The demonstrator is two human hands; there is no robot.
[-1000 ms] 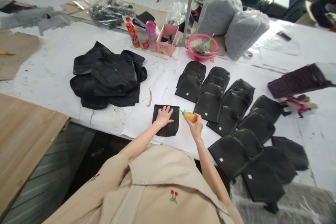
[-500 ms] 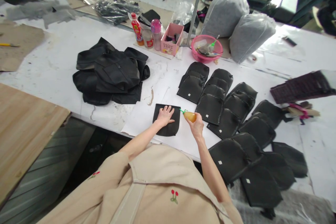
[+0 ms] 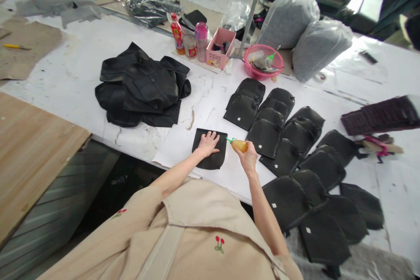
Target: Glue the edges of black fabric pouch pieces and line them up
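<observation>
A black fabric piece [image 3: 212,161] with a straight top edge and rounded lower corners lies flat on white paper at the table's front edge. My left hand [image 3: 208,144] rests on it with the fingers spread. Just to the right, my right hand [image 3: 248,158] is wrapped round a small bottle of amber liquid [image 3: 239,145]. The bottle's thin green nozzle points left, at the upper right corner of the black piece; whether it touches is too small to tell.
Overlapping black pieces [image 3: 267,138] lie in rows to the right. A black pile [image 3: 149,89] sits at the left. Farther back are a red-capped bottle [image 3: 177,35], a pink box [image 3: 216,58], a pink basin [image 3: 258,73] and grey-filled bags [image 3: 320,50]. A metal pole [image 3: 252,11] rises behind.
The whole view has shifted slightly. The bottle in my right hand has moved a little away from the black piece's corner. My left hand stays spread on the piece.
</observation>
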